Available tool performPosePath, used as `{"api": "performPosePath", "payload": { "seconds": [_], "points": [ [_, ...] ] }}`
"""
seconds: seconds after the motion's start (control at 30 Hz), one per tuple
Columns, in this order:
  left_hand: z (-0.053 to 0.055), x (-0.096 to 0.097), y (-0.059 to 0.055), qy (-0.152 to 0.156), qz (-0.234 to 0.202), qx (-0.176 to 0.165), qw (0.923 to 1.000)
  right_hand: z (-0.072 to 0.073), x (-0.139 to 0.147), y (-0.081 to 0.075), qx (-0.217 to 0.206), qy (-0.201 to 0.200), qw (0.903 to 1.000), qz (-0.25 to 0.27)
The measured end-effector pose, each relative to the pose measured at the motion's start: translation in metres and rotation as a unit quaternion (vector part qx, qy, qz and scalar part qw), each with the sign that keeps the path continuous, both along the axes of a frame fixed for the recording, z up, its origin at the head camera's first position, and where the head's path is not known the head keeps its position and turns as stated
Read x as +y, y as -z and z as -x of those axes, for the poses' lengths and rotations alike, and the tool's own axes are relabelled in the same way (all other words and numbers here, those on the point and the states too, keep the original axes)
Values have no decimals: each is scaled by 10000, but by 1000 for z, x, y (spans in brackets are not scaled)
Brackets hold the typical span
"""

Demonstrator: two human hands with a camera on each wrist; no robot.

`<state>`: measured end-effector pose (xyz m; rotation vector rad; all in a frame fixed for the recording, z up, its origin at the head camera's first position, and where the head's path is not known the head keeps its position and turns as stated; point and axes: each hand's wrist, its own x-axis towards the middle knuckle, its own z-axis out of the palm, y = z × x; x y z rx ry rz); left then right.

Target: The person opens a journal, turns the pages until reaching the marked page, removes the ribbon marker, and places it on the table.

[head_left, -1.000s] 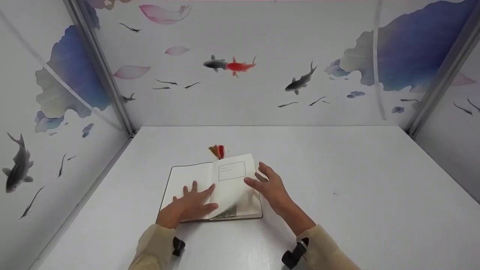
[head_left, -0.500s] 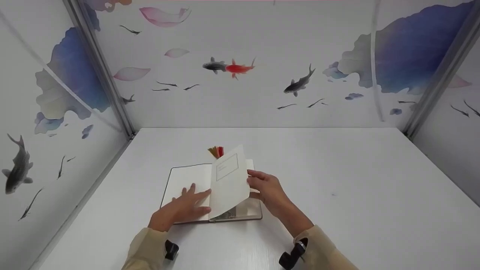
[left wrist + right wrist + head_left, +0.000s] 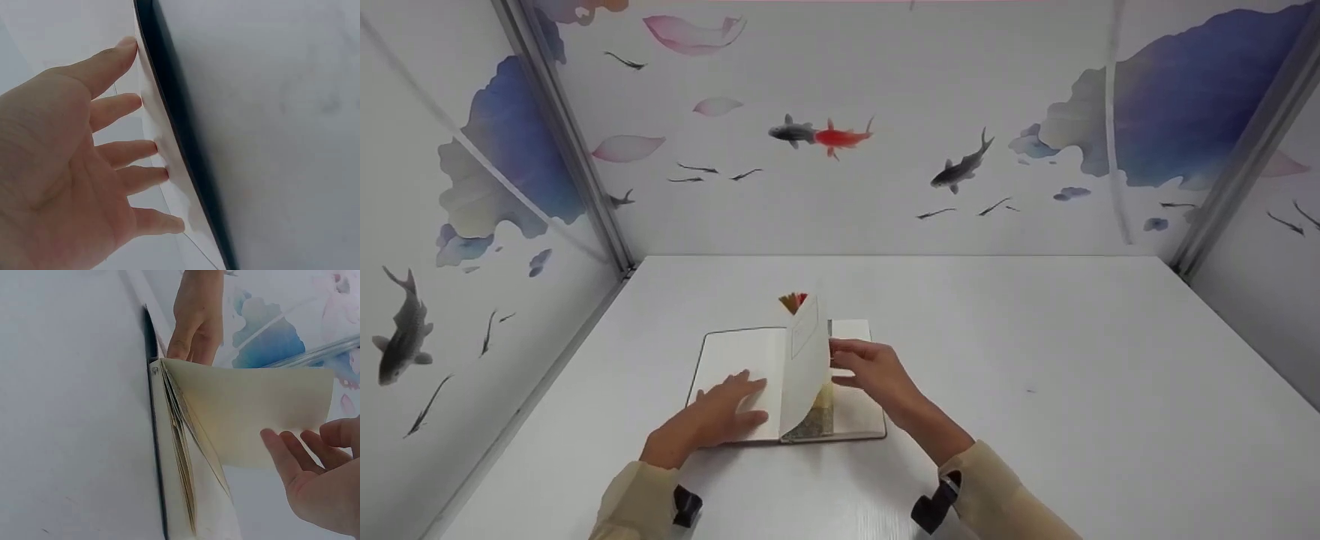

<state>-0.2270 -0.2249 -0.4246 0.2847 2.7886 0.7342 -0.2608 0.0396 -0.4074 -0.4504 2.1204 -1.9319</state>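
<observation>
While my spread left hand rests on the rectangular white-paper book, my loosely bent right hand, gripping nothing, is at its raised cream page.

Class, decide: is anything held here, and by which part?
Nothing looks held: the right hand touches the raised page without pinching it; the left hand rests on the left page.

Tassel partly hidden (behind raised page), sleeves cut off

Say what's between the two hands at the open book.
Head view: from left hand to right hand, a strip of the left page, then the raised page. Right wrist view also shows it between them.
</observation>
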Motion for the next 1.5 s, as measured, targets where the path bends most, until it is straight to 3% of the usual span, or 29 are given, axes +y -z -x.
{"api": "performPosePath", "payload": {
  "seconds": [0.1,0.2,0.33,0.5,0.67,0.77,0.93,1.07,1.23,1.37,1.5],
  "points": [
    [-2,-14,0,-192,-216,257,9993,-1,-6,-2,699,-194,9953,-643],
    [-4,-28,-2,-453,-591,391,9965,-3,-12,-2,1280,-398,9838,-1188],
    [-7,-44,-10,-725,-986,517,9911,-2,-19,0,1619,-776,9700,-1642],
    [-13,-59,-20,-909,-1033,622,9885,1,-30,5,1953,-1319,9481,-2133],
    [-17,-66,-27,-930,-1115,786,9863,2,-38,10,2113,-1391,9128,-3205],
    [-19,-67,-33,-820,-1250,949,9842,1,-44,12,1990,-1396,8933,-3781],
    [-18,-64,-36,-658,-1395,1287,9796,-2,-49,15,1769,-1576,8739,-4244],
    [-17,-58,-33,-578,-997,1349,9841,-3,-49,16,1729,-1755,8610,-4449],
    [-16,-51,-27,-675,39,1037,9923,-2,-47,18,1717,-1889,8537,-4538],
    [-15,-44,-19,-894,661,839,9902,0,-46,18,1677,-1968,8483,-4621],
    [-13,-35,-12,-852,1024,973,9863,0,-46,18,1615,-1957,8507,-4604]
  ]
}}
